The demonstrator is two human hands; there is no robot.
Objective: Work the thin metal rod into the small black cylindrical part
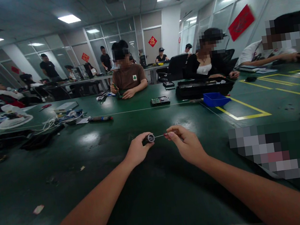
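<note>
My left hand (pixel 137 150) is closed around a small round metal part (pixel 151 138), held above the green table (pixel 148 186). My right hand (pixel 186 142) pinches a thin tool with a red handle (pixel 166 134). Its slim metal shaft points left into the round part. Both hands hover close together over the middle of the table, a little above its surface.
A blue bin (pixel 215 99), a black tray (pixel 203 87) and a circuit board (pixel 160 101) lie farther back. Cables and a white fan (pixel 14 121) crowd the left side. Yellow tape lines (pixel 245 109) mark the right. Several people sit across the table.
</note>
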